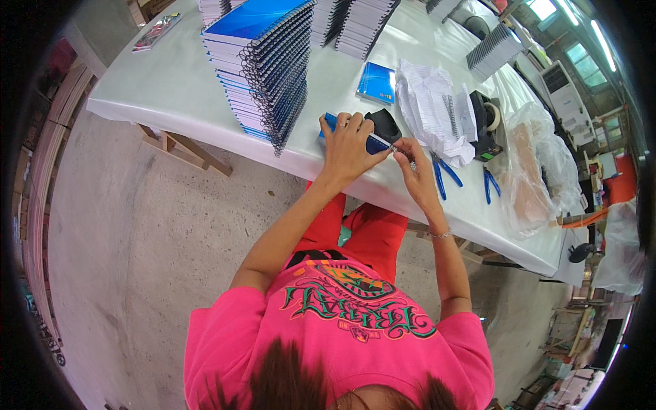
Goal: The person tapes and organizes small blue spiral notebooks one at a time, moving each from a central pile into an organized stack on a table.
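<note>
My left hand (347,147) is spread over a small blue notebook (375,145) and grips it near the table's front edge. At the notebook's right end, the fingers of my right hand (413,164) are pinched together on what looks like the tip of its binding wire; the detail is too small to tell. Just behind the notebook lies a black, cloth-like thing (385,124). A blue booklet (376,83) lies flat farther back. Left of my hands stands a tall stack of blue spiral notebooks (256,24), their dark coils facing right.
Crumpled white paper (425,102) with a loose wire coil (451,115) lies to the right. Near it are blue-handled pliers (447,171), a second blue-handled tool (488,184), a black box (486,147) with a tape roll (492,116), and a clear plastic bag (540,164). More notebook stacks (365,27) stand behind.
</note>
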Motion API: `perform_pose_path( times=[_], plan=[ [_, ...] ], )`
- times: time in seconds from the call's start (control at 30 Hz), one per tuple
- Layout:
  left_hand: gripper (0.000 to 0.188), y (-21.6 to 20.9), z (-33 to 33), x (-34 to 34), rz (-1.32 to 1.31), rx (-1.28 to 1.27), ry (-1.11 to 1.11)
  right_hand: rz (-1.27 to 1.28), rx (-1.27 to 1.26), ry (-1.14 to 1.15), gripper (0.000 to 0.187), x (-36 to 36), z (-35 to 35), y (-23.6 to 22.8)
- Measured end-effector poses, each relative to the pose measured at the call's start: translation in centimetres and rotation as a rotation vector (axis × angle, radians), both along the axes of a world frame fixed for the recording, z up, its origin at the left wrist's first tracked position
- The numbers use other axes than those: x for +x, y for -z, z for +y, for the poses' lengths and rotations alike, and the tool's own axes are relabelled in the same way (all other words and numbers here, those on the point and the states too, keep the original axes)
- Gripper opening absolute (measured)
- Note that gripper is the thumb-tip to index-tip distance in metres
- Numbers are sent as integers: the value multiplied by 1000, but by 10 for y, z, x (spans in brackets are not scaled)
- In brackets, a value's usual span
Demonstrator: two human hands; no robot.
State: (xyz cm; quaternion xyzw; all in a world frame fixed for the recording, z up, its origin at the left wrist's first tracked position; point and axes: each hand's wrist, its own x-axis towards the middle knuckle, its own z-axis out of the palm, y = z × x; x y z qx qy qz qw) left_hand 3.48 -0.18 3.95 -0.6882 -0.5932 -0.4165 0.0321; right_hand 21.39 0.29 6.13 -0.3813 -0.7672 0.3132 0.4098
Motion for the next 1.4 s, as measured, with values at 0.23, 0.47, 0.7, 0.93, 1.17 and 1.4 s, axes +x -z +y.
perform_pose_path(
  times=[0.23, 0.47, 0.7, 0.93, 1.17, 1.4],
  plan=[
    [58, 5, 3, -5, 46, -22, -14, -196, 5, 92, 16, -11, -2, -15],
    [44, 3, 3, -12, 57, -74, 29, -341, 133, 135, 12, -10, 5, -16],
    [52, 3, -2, -18, -231, 37, 50, -484, 193, 147, 16, -12, 9, -18],
    [65, 16, -6, -39, -487, -141, 133, -241, -104, -148, 24, 0, 37, -15],
    [63, 13, -7, -51, -471, -124, 257, -364, -66, -84, 29, 0, 55, -4],
    [62, 6, -10, -66, -428, -134, 294, -639, 67, 63, 42, 32, 21, -17]
  ],
)
